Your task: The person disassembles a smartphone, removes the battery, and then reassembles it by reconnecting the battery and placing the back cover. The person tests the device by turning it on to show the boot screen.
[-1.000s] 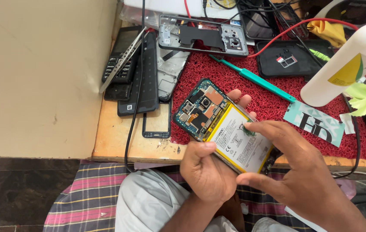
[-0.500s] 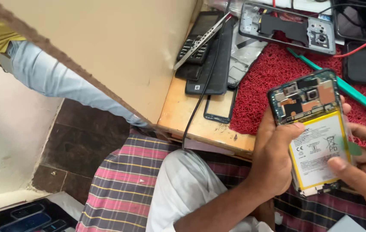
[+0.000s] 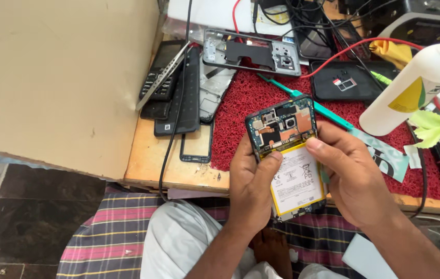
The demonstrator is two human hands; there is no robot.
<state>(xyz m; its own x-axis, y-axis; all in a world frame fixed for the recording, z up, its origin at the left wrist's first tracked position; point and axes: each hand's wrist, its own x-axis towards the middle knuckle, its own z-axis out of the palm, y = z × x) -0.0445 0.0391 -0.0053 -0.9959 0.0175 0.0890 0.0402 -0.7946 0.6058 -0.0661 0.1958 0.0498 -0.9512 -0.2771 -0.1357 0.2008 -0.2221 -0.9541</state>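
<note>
Nearest to me, over the person's lap and a checked cloth (image 3: 111, 232), both hands hold an opened phone (image 3: 287, 155) up in the air, just in front of the desk (image 3: 178, 173) edge. The left hand (image 3: 253, 181) wraps it from the left side, its grip closed around the body with the thumb lying across the top edge of the white battery (image 3: 294, 181). The right hand (image 3: 351, 175) closes on the right edge, its thumb tip pressed at the battery's upper right corner.

As I judge it, the opening is done: the back cover is off and the circuit board (image 3: 282, 124) with its camera module lies bare above the battery. The battery sits flat in its bay, not lifted at any corner that I can see, so getting it out, or whatever is meant for the board, looks to be ahead.

Beyond the hands lies a red mat (image 3: 245, 98) with a green-handled tool (image 3: 323, 111) on it, untouched. A white squeeze bottle (image 3: 416, 82) leans at the right. Farther back rests a bare phone frame (image 3: 251, 51), a dark back cover (image 3: 346, 80) and red and black wires (image 3: 344, 31). To the left, a stack of dark phones and panels (image 3: 176, 90) lies beside a cardboard sheet (image 3: 60, 77).
</note>
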